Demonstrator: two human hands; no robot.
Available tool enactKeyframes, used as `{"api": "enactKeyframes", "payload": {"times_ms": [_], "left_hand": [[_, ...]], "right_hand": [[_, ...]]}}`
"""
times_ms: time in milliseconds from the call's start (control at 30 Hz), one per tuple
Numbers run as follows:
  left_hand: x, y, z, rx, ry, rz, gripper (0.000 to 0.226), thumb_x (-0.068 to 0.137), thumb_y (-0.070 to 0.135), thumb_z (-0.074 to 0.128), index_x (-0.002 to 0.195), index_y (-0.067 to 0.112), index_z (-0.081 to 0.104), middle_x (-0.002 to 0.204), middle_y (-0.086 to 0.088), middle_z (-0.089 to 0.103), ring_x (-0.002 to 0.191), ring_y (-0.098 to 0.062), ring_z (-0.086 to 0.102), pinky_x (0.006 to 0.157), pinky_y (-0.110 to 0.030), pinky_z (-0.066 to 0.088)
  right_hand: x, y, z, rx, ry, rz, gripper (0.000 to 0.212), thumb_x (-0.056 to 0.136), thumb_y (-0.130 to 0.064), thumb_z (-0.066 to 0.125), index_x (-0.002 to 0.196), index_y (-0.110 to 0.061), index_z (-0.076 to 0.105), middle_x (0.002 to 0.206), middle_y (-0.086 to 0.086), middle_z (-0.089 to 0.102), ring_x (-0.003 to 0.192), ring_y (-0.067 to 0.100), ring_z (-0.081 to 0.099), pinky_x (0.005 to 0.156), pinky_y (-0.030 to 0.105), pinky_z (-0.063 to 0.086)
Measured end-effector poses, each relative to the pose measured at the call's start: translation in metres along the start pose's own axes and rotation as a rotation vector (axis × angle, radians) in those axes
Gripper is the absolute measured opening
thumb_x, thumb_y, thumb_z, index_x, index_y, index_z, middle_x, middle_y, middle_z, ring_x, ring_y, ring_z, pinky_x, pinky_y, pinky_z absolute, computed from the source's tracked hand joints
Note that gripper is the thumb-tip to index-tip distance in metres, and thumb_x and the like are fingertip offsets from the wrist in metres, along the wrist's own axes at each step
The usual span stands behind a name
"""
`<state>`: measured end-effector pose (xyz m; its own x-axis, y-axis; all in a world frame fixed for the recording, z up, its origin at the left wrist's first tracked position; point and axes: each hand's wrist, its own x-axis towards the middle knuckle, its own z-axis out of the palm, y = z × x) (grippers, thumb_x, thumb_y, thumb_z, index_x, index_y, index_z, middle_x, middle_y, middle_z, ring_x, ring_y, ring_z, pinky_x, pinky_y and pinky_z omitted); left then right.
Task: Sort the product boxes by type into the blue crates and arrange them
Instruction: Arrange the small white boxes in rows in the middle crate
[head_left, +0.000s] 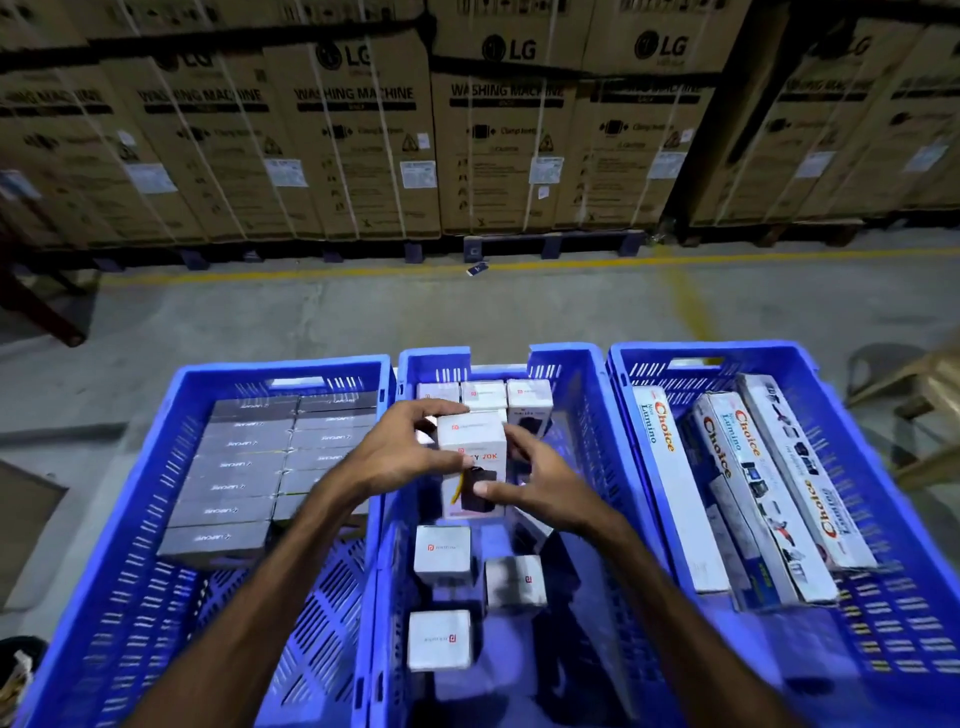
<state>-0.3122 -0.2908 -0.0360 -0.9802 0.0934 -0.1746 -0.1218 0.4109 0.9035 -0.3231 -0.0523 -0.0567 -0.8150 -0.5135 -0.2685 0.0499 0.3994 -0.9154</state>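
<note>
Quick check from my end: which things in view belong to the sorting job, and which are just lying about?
Job: white box gripped by left hand and right hand; middle crate; grey boxes; long Choice boxes.
Lying about: washing machine cartons; small item on floor.

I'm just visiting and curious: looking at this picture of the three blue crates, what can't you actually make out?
Head view, the only one:
- The white box held by the left hand and right hand: its fingers cover part of the print.
- The middle crate floor under it: hidden by hands and box.
- Dark boxes in the left crate: logo too small and blurred to read.
- All three crates' near ends: cut off by the bottom edge.
</note>
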Motion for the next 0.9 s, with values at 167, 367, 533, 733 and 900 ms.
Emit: {"api": "enactKeyframes", "payload": {"times_ms": [167,367,533,733,900], "left_hand": [[0.014,0.022,0.008,0.101,0.004,0.074,0.079,0.059,0.038,0.094,0.132,0.021,0.07,0.109,0.007,0.074,0.096,-0.013,0.072,0.087,-0.042,0.062],[0.028,0.038,0.017,0.086,0.036,0.123,0.082,0.06,0.033,0.097,0.136,0.026,0.068,0.113,0.014,0.071,0.1,-0.013,0.069,0.088,-0.038,0.062],[0.031,0.005,0.027,0.021,0.246,0.079,0.065,0.071,0.046,0.088,0.131,0.028,0.07,0.11,0.011,0.074,0.095,-0.012,0.069,0.084,-0.029,0.058],[0.009,-0.041,0.028,0.209,0.318,-0.019,0.033,0.085,0.027,0.084,0.116,0.018,0.075,0.089,0.01,0.074,0.077,-0.006,0.07,0.08,-0.033,0.061],[0.004,-0.046,0.038,0.39,0.349,0.055,0.026,0.087,0.023,0.078,0.112,0.017,0.077,0.092,0.005,0.076,0.085,-0.012,0.068,0.085,-0.031,0.057]], "right_hand": [[0.009,-0.022,-0.037,-0.27,0.134,-0.063,0.081,0.064,-0.06,0.086,0.136,-0.037,0.057,0.117,-0.006,0.061,0.099,0.01,0.063,0.095,0.04,0.056],[0.016,-0.029,-0.074,-0.329,0.114,-0.118,0.065,0.068,-0.043,0.088,0.122,-0.049,0.052,0.09,0.001,0.069,0.076,0.016,0.067,0.073,0.046,0.059],[0.026,-0.014,-0.087,-0.602,0.204,0.078,0.06,0.076,-0.039,0.079,0.126,-0.037,0.045,0.087,-0.008,0.068,0.085,0.021,0.067,0.076,0.043,0.055],[0.056,0.018,-0.071,-0.764,0.243,0.249,0.045,0.088,-0.032,0.068,0.124,-0.015,0.046,0.119,0.021,0.067,0.111,0.044,0.065,0.081,0.045,0.048],[0.075,0.038,-0.053,-0.717,0.271,0.297,0.035,0.093,-0.018,0.061,0.122,-0.015,0.043,0.118,0.024,0.066,0.112,0.048,0.063,0.084,0.048,0.049]]}}
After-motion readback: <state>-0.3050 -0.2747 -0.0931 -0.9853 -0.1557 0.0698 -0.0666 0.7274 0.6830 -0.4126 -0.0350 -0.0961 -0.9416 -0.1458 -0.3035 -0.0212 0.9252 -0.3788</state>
